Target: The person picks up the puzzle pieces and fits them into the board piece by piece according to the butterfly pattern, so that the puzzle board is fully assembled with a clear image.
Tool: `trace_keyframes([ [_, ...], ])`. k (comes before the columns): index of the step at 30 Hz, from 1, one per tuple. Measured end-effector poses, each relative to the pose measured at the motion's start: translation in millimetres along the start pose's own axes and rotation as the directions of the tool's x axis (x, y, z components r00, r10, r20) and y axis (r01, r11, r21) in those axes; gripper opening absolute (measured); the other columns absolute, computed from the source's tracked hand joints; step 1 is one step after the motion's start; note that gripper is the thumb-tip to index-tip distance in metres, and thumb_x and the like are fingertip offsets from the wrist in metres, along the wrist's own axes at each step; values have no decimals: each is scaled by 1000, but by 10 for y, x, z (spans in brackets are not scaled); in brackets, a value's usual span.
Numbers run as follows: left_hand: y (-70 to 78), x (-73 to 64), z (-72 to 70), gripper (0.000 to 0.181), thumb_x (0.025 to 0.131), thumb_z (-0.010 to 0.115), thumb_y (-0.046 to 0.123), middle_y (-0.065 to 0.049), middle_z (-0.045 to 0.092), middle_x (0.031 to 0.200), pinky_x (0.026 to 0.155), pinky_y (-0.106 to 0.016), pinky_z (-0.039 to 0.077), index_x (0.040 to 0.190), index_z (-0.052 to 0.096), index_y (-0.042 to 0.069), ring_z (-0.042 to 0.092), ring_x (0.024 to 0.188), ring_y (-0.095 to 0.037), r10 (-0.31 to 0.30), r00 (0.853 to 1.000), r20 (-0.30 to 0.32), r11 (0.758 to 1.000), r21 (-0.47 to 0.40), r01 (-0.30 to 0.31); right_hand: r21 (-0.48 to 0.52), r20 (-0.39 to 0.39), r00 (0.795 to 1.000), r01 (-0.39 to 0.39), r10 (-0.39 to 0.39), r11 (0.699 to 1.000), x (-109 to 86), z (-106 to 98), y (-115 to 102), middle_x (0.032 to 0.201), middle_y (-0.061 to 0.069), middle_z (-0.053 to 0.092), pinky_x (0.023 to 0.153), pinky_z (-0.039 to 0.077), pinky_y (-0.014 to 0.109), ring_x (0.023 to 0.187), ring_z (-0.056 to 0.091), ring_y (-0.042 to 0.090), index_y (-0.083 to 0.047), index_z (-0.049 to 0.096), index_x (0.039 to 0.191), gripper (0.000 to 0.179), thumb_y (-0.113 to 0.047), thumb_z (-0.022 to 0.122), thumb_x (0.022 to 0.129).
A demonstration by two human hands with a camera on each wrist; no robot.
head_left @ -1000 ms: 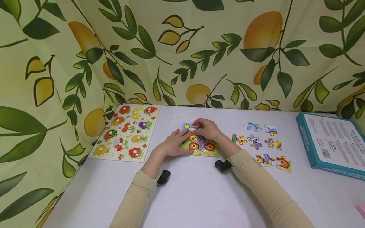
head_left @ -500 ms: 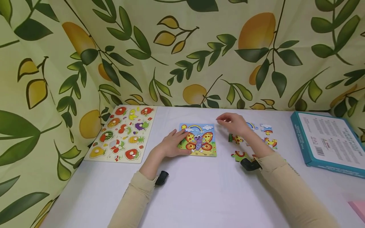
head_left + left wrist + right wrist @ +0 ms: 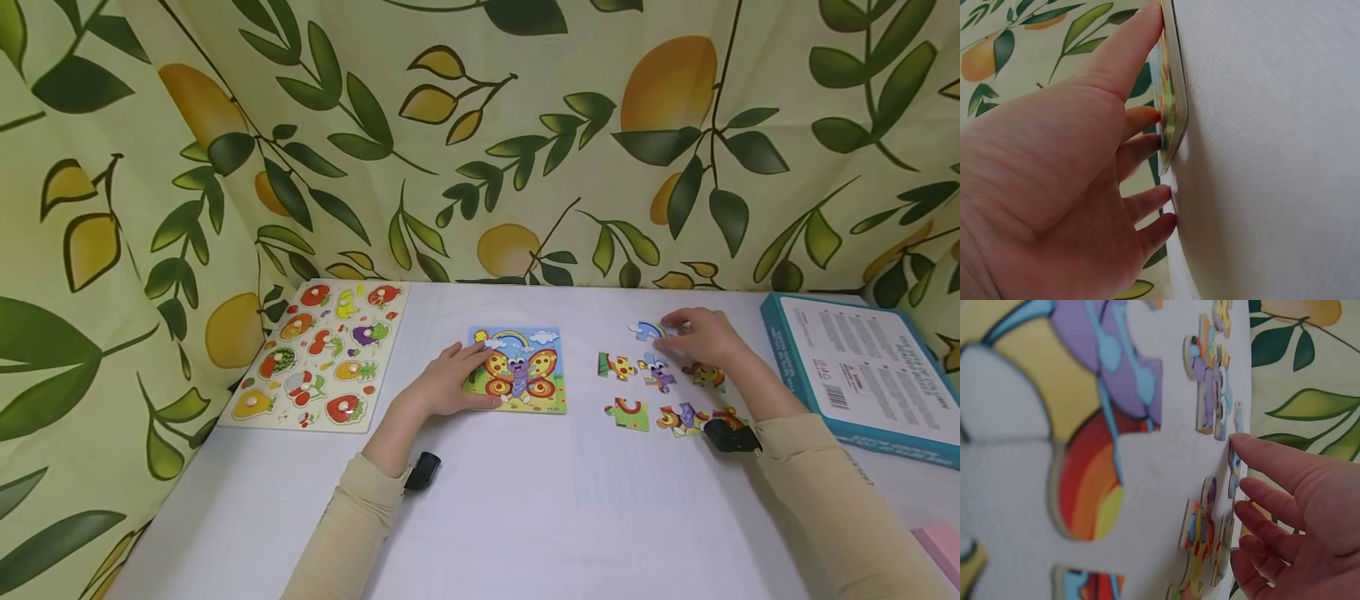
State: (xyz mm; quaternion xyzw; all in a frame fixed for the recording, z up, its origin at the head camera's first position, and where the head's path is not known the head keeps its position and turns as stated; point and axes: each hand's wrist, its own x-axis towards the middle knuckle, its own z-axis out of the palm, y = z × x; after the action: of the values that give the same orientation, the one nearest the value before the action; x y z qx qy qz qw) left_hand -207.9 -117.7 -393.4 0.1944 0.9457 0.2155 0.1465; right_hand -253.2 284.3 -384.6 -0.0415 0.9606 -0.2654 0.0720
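My left hand (image 3: 450, 379) lies over the left edge of the square butterfly picture puzzle (image 3: 525, 383), fingers spread. The left wrist view shows its thumb and two fingers against the edge of that board (image 3: 1179, 94), with the other fingertips at the white cloth. Over at the loose jigsaw pieces, my right hand (image 3: 705, 337) reaches down with thumb and fingers apart. Its fingertips overlap the right side of a rainbow piece (image 3: 648, 331). In the right wrist view the thumb tip meets a piece (image 3: 1234, 465) on the table; the palm hides another in the head view.
Several other pieces lie around, including a purple-and-blue one (image 3: 657, 372), a green one (image 3: 630, 414) and a wing piece (image 3: 678, 418). At left is a fruit peg board (image 3: 322, 358). A teal box (image 3: 862, 375) stands at right, with a pink object (image 3: 941, 546) nearer.
My right hand has left the top of the butterfly puzzle and moved right to the loose pieces. The left hand has stayed at the board's left edge. The view has shifted slightly.
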Motion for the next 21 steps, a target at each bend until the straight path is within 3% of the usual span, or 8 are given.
trace_keyframes([
  [3,5,-11,6,85,84,71,53,0,23,161,115,-55,19,153,36,18,11,148,-32,3,1000,4,1000,-1,-3,3,3,1000,1,-1,1000,-2,-2,18,128,32,50,100,29,65,120,34,50,10,53,127,52,-26,66,93],
  [6,9,-15,10,85,84,70,53,-1,23,161,115,-54,20,153,34,18,11,147,-32,11,1000,6,1000,11,-11,31,6,1000,-27,27,999,1,0,21,126,33,48,96,36,62,113,38,48,10,49,126,53,-27,67,92],
  [10,11,-10,7,84,86,69,51,-4,22,161,115,-53,19,153,34,15,11,147,-32,32,999,13,999,22,-32,77,8,998,-63,62,995,3,10,15,119,29,47,80,47,47,100,45,41,6,41,123,54,-27,69,91],
  [14,13,-4,-1,84,88,67,50,-5,17,162,116,-52,16,154,31,13,7,149,-29,44,998,36,999,17,-44,131,-52,998,-36,43,991,5,46,-29,113,26,54,70,47,34,95,51,35,3,45,122,45,-24,66,94],
  [18,11,-10,-11,84,89,67,48,-5,14,163,118,-48,14,154,29,11,6,149,-25,55,997,46,998,-6,-55,202,-139,990,10,19,979,9,105,-160,111,25,62,71,47,32,95,57,34,1,53,122,37,-25,62,97],
  [21,9,-17,-22,84,89,68,46,-5,13,163,118,-44,15,154,28,9,8,149,-24,68,997,49,998,-22,-67,296,-138,989,-1,44,955,38,173,-310,111,22,65,75,47,31,97,60,32,-1,56,123,37,-28,60,98],
])
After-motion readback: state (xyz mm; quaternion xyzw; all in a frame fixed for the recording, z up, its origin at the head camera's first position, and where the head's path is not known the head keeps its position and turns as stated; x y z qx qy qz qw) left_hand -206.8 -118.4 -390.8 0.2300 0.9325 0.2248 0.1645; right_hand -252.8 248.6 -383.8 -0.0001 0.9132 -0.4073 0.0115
